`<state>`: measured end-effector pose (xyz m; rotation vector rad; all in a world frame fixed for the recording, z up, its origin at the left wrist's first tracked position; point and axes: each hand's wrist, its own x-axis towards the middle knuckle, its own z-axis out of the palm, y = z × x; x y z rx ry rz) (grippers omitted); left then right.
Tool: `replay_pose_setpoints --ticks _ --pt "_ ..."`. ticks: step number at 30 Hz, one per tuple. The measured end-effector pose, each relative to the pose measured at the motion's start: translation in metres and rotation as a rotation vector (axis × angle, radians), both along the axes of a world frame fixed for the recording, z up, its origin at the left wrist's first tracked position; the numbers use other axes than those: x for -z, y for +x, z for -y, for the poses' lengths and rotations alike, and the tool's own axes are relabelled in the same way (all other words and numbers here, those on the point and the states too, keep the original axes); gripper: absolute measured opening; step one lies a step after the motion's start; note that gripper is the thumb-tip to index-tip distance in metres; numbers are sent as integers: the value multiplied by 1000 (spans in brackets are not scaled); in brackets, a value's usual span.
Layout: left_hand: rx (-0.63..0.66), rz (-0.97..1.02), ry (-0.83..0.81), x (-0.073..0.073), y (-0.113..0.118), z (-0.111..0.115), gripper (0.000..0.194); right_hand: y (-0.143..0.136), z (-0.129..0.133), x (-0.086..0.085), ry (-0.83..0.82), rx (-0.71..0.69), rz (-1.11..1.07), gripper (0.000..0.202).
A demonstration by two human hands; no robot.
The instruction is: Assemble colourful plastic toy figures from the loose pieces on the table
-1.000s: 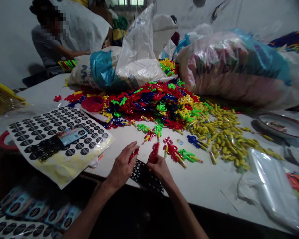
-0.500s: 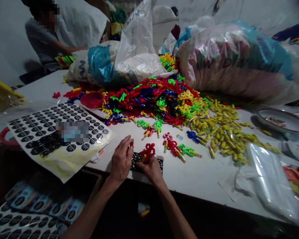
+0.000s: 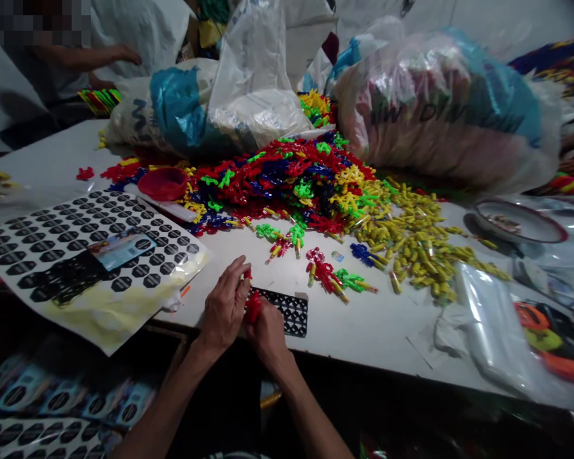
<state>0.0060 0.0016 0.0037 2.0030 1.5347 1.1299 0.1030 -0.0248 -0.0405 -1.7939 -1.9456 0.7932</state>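
Note:
My left hand (image 3: 226, 301) is closed near the table's front edge, with a bit of red plastic showing at its fingertips. Right beside it, my right hand (image 3: 268, 328) grips a red plastic figure (image 3: 253, 307). Under and to the right of my hands lies a black perforated strip (image 3: 294, 312). Beyond them are red figures with yellow tubes (image 3: 323, 271), green figures (image 3: 350, 280) and a blue figure (image 3: 363, 255). The fingers hide most of what both hands hold.
A heap of coloured figures (image 3: 277, 175) and yellow tubes (image 3: 425, 255) spreads behind. Sticker sheet (image 3: 90, 255) at left, red bowl (image 3: 162, 185), large bags (image 3: 440, 115), plate (image 3: 516, 222) and clear plastic bags (image 3: 497, 325) at right. A person's arm (image 3: 86, 57) shows at back left.
My right hand has moved left with the red figure, up against my left hand, uncovering more of the black strip. The whole view has shifted slightly. The person's arm at the back is raised.

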Motion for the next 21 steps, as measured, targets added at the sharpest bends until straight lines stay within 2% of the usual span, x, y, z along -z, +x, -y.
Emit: replay_pose_setpoints --ticks 3,5,7,9,10,12,14,16,21 --pt "-15 -36 21 2 0 -2 31 10 -2 -5 21 -99 12 20" --pt "-32 -47 25 1 0 -2 31 38 -7 -8 45 -145 -94 19" --pt "-47 -53 60 -1 -2 -2 32 80 -17 -13 63 -69 -123 28" --pt "-61 -94 149 -3 -3 -1 36 121 -30 -19 73 221 157 23" --pt "-63 -134 191 -4 -3 0 38 138 -37 -21 20 256 317 18" --pt "-43 -224 228 -4 -4 2 40 160 -47 -26 -42 242 540 16" --pt "-1 -269 207 -2 -4 2 34 168 -51 -28 -58 191 595 16" --pt "34 -250 187 0 -6 1 30 171 -49 -28 -67 205 581 17" --pt "89 -292 195 2 -12 0 36 182 -43 -20 -143 202 638 16"
